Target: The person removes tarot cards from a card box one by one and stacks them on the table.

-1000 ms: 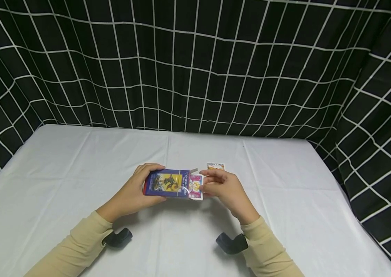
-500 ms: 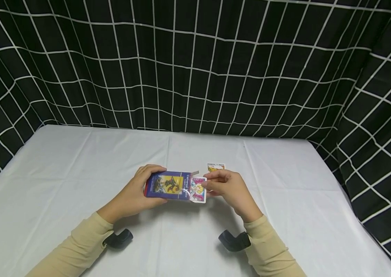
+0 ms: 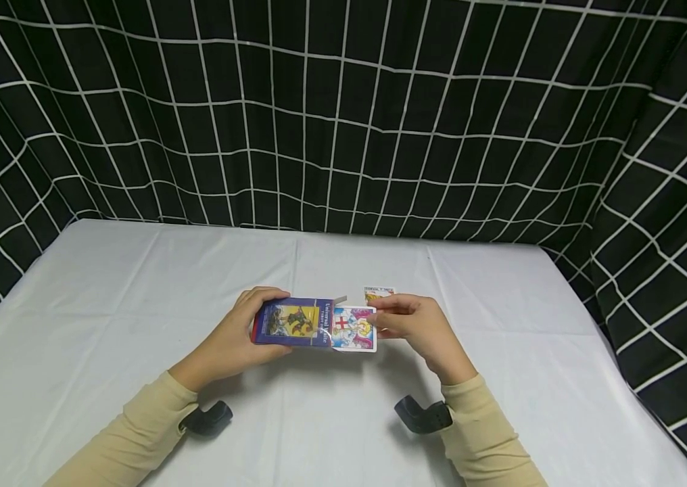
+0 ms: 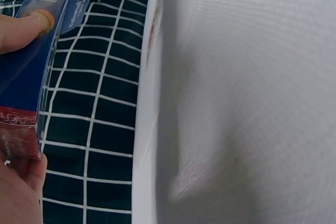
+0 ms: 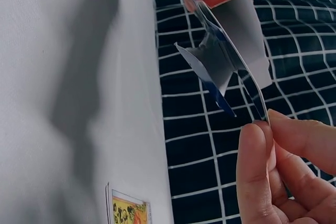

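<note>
In the head view my left hand [image 3: 236, 338] grips the closed end of a blue tarot card box [image 3: 291, 322], its picture face turned up, held above the table. A colourful tarot card [image 3: 352, 329] sticks roughly halfway out of the box's right end. My right hand [image 3: 419, 331] pinches that card's outer edge between thumb and fingers. The right wrist view shows the pinched card [image 5: 251, 74] edge-on, slightly bowed, beside the box's loose flaps [image 5: 202, 74]. Up close in the left wrist view, my left thumb [image 4: 23, 30] presses on the box's blue side [image 4: 26, 72].
Another tarot card [image 3: 378, 293] lies face up on the white-clothed table [image 3: 197, 270], just beyond my right hand and partly hidden by it. Black cloth with a white grid [image 3: 343, 115] hangs behind the table and at both sides.
My right hand has moved to the right, drawing the card farther out of the box, so more of its picture shows. The left hand and box have stayed nearly in place.
</note>
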Available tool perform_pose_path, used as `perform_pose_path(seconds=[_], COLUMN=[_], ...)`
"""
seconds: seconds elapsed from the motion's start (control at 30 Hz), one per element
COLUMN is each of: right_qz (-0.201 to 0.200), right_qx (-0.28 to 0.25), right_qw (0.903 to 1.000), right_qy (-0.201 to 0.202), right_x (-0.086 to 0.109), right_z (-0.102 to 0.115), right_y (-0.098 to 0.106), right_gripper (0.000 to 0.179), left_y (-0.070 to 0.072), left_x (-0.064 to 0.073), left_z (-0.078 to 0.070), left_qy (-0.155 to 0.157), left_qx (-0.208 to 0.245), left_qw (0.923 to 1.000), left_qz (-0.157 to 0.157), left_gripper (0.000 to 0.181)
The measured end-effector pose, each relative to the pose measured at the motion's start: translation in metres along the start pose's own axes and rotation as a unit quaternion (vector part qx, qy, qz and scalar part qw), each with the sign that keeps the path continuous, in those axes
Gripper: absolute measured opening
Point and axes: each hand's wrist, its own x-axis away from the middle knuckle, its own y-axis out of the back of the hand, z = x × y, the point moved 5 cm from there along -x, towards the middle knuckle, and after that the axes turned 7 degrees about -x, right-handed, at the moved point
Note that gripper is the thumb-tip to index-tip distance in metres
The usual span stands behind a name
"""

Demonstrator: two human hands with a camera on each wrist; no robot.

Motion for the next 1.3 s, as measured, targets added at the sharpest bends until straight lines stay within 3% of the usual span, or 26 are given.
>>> perform_pose_path(seconds=[1.3], right_qz=[0.022], right_qx=[0.030], right_qw=[0.9992], right_qy=[-0.013], right_x=[-0.003], right_z=[-0.002], right_y=[0.027], right_gripper=[0.032], left_y=[-0.001], left_x=[-0.002], left_z=[0.003], left_qy=[-0.017], left_qx=[-0.008], left_qw=[0.9998], left_qz=[-0.008], left_gripper=[0.075])
